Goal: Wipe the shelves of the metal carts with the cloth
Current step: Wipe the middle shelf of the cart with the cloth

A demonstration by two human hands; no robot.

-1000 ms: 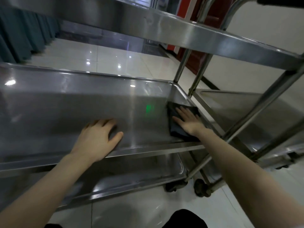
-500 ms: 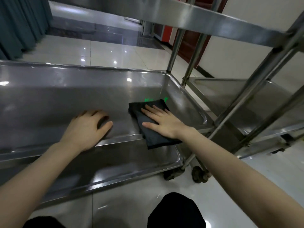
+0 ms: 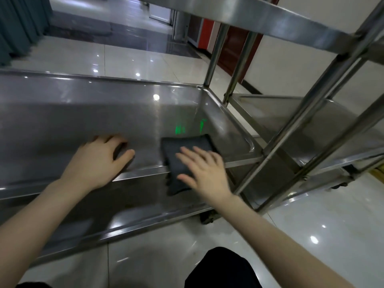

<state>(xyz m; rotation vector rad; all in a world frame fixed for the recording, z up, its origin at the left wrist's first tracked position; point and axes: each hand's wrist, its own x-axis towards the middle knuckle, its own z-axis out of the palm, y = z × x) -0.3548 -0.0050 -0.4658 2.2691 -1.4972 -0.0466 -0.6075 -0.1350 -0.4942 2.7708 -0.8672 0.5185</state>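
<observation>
A folded dark grey cloth (image 3: 176, 154) lies on the middle shelf (image 3: 83, 117) of the steel cart, draped over its near rim. My right hand (image 3: 204, 172) lies flat on the cloth with fingers spread and straight, pressing it down. My left hand (image 3: 97, 161) rests on the same shelf to the left, palm over the near rim, fingers lightly bent on the metal, holding nothing. The bottom shelf (image 3: 124, 213) shows below the hands, and the top shelf's edge (image 3: 270, 15) runs overhead.
A second steel cart (image 3: 311, 125) stands close on the right, its uprights (image 3: 311, 113) crossing in front. Castor wheels (image 3: 206, 218) sit under the near corner. Glossy tiled floor (image 3: 311, 225) surrounds the carts; teal curtains (image 3: 18, 23) hang at far left.
My right hand has slid the cloth from the shelf's right end leftward and toward the near rim, where it now hangs over the edge. My left hand has stayed in place.
</observation>
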